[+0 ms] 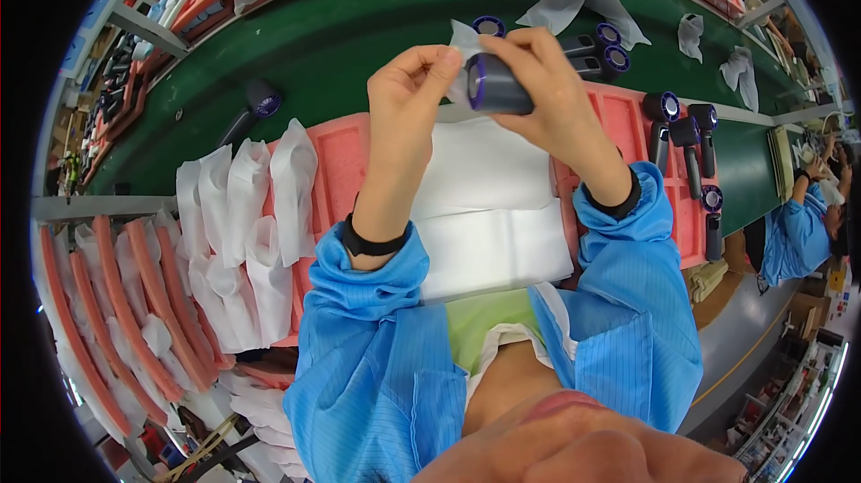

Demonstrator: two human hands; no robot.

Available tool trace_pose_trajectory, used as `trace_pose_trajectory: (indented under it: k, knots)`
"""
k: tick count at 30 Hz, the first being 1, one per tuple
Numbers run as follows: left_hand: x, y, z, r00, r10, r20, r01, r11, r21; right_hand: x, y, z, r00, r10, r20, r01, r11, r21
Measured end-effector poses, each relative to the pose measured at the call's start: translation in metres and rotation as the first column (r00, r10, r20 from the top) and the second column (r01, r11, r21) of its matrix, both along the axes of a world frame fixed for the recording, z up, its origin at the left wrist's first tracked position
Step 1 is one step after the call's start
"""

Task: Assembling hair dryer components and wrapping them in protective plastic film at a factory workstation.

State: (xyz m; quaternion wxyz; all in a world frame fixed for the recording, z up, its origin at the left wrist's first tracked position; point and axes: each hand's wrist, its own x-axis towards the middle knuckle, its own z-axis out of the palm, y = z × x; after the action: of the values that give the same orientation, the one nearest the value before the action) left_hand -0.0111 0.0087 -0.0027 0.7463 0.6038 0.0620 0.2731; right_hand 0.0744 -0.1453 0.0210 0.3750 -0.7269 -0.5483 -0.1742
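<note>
Above the far edge of the pink tray, my right hand (547, 88) is closed round a dark grey hair-dryer-shaped device (502, 87). A purple ring rims its round end, which faces left. My left hand (408, 88) pinches a thin white wrapping sheet (461, 39) between thumb and finger, right beside that purple end. Part of the sheet passes behind the device, so its full shape is hidden. Below my hands, flat white sheets (493, 245) lie stacked between the tray sections.
Wrapped pieces (247, 182) fill the pink foam tray (341, 156) at left. Several unwrapped devices (689, 138) lie in the right tray. Another device (260, 99) rests on the green bench (359, 8). Pink trays (152, 304) stand upright at lower left. A co-worker (803, 223) is at far right.
</note>
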Motion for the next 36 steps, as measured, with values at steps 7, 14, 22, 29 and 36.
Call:
trace_pose_trajectory:
  k: [7,14,22,29,36]
  knots:
    - [-0.016,-0.042,0.005,0.928,0.222,0.298,-0.363,0.712,0.601,-0.002,0.004,-0.008,0.999,-0.050,-0.013,0.050,0.999,-0.006]
    - [-0.019,-0.045,0.019,0.956,0.228,0.186,-0.294,0.724,0.624,0.002,0.005,-0.015,0.939,-0.111,-0.324,0.157,0.980,0.118]
    - [-0.016,0.003,0.019,0.982,-0.093,0.166,-0.007,0.854,0.520,-0.005,0.000,0.002,0.888,0.266,-0.376,-0.207,0.960,0.191]
    - [-0.024,-0.005,0.022,0.909,0.269,0.317,-0.373,0.864,0.338,0.001,-0.007,-0.019,0.979,0.027,-0.203,-0.020,0.999,0.035]
    - [-0.020,-0.016,0.018,0.800,0.185,0.571,-0.544,0.627,0.558,-0.017,0.001,-0.010,0.988,-0.131,-0.079,0.134,0.990,0.039]
